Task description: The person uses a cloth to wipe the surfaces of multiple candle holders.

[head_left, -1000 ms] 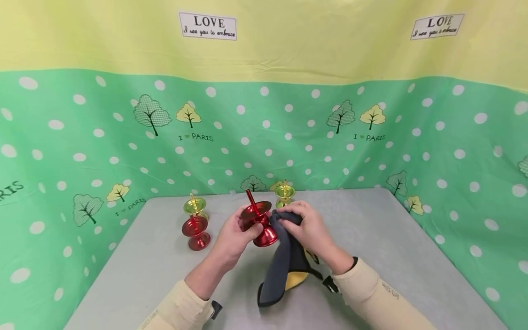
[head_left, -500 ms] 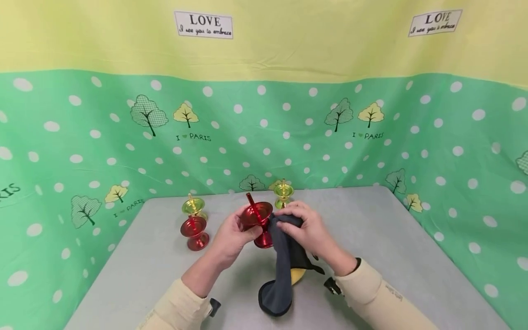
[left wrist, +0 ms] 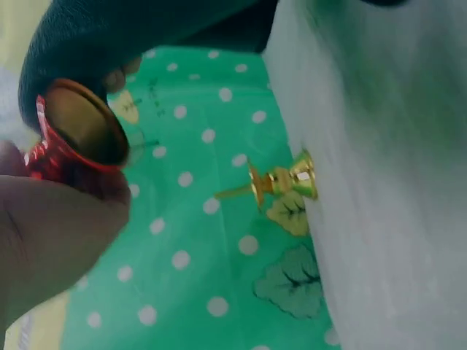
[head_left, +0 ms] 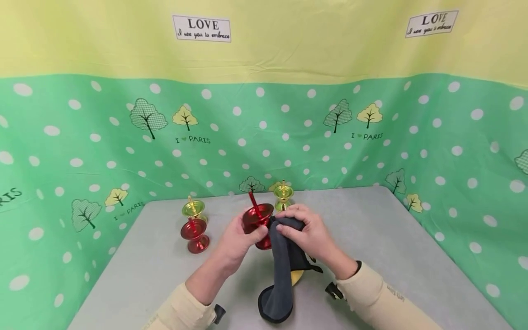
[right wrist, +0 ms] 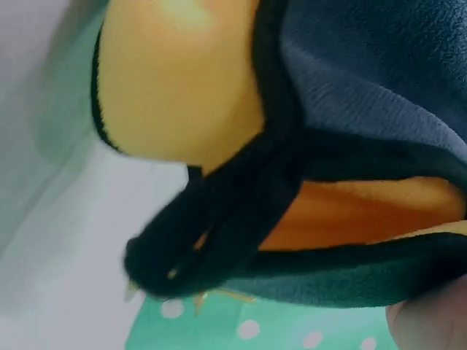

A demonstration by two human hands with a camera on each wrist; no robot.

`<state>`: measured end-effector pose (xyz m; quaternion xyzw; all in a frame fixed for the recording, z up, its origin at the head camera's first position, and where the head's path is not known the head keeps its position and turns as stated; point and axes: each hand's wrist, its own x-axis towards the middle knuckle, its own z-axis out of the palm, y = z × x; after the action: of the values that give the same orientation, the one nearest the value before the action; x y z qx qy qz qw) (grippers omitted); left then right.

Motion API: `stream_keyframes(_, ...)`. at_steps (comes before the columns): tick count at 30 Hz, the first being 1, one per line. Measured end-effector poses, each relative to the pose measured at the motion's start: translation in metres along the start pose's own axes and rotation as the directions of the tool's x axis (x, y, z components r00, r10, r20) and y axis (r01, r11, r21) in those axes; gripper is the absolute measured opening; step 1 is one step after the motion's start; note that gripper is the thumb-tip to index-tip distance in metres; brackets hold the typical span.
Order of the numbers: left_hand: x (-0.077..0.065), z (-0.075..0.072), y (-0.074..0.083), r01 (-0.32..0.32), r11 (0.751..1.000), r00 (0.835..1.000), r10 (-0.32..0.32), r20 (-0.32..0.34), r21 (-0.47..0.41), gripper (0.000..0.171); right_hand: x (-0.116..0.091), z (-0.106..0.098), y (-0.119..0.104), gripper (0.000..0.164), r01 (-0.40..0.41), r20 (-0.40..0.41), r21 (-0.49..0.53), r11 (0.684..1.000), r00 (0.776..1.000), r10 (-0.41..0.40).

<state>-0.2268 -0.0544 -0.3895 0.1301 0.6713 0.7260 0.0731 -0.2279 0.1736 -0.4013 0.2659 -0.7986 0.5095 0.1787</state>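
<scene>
My left hand [head_left: 236,240] grips a shiny red candle holder [head_left: 259,216] by its stem, thumb across the near side. The holder has a shallow dish with a thin rod rising from it, and it tilts slightly. My right hand [head_left: 310,233] pinches a dark grey cloth [head_left: 282,261] with black edging and a yellow underside, bunched against the holder's right side. The lower end of the cloth hangs down and curls over the table. In the left wrist view the dish [left wrist: 86,125] shows beside the cloth [left wrist: 139,33]. The right wrist view shows its yellow side [right wrist: 179,87] and folded edging.
On the left of the grey table [head_left: 363,261] stand a second red holder [head_left: 195,234] and a gold one [head_left: 193,210] behind it. Another gold holder [head_left: 283,195] is at the back, beyond my hands. A green polka-dot curtain [head_left: 231,123] surrounds the table.
The held candle holder has turned from a stronger tilt to more upright. The cloth's lower end has swung and curled, showing less yellow. Both hands keep their hold.
</scene>
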Motion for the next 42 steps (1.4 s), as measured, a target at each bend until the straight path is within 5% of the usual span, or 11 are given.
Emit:
stream_keyframes(3, -0.002, 0.007, 0.000, -0.020, 0.999, 0.995, 0.024, -0.095, 0.048, 0.075, -0.002, 0.004, -0.007, 0.025, 0.039, -0.012, -0.032, 0.999, 0.999, -0.039)
stream_keyframes(7, -0.004, 0.008, 0.002, -0.032, 0.999, 0.986, 0.036, -0.165, 0.023, 0.068, -0.002, 0.005, -0.009, 0.024, 0.054, 0.004, -0.058, 0.997, 0.999, -0.054)
stream_keyframes(10, -0.004, 0.004, 0.002, -0.037, 0.999, 0.992, 0.032, -0.124, -0.036, 0.064, 0.000, 0.003, -0.003, 0.024, 0.018, 0.035, -0.112, 0.994, 0.999, -0.014)
stream_keyframes(16, 0.000, -0.012, -0.002, -0.006, 0.998, 0.997, 0.000, -0.083, -0.070, 0.063, 0.001, -0.004, 0.017, 0.023, -0.219, 0.036, -0.114, 0.969, 0.974, 0.225)
stream_keyframes(21, 0.002, -0.019, -0.006, 0.018, 0.997, 0.998, -0.022, -0.053, -0.073, 0.060, 0.003, -0.002, 0.007, 0.026, -0.148, 0.099, 0.006, 0.989, 0.984, 0.146)
stream_keyframes(25, 0.001, -0.020, -0.007, -0.008, 0.990, 0.998, 0.017, 0.063, -0.138, 0.063, 0.007, 0.001, -0.003, 0.026, -0.077, 0.138, -0.024, 0.997, 0.987, 0.080)
stream_keyframes(30, 0.001, -0.021, -0.003, -0.065, 0.990, 0.977, 0.089, 0.196, -0.126, 0.070, 0.014, -0.005, 0.002, 0.023, -0.205, 0.121, -0.106, 0.973, 0.969, 0.218)
stream_keyframes(34, 0.000, -0.023, -0.003, -0.038, 0.992, 0.983, 0.059, 0.174, -0.124, 0.066, 0.011, -0.009, 0.008, 0.025, -0.287, 0.071, -0.009, 0.958, 0.955, 0.286)
stream_keyframes(39, 0.002, -0.022, -0.005, -0.012, 0.981, 0.994, 0.033, 0.105, -0.193, 0.062, 0.004, -0.008, 0.007, 0.027, -0.133, 0.080, 0.089, 0.987, 0.989, 0.126)
stream_keyframes(42, 0.002, -0.012, -0.005, -0.024, 0.970, 0.996, 0.043, 0.076, -0.240, 0.065, 0.000, -0.004, 0.007, 0.030, -0.138, 0.115, 0.121, 0.983, 0.986, 0.124)
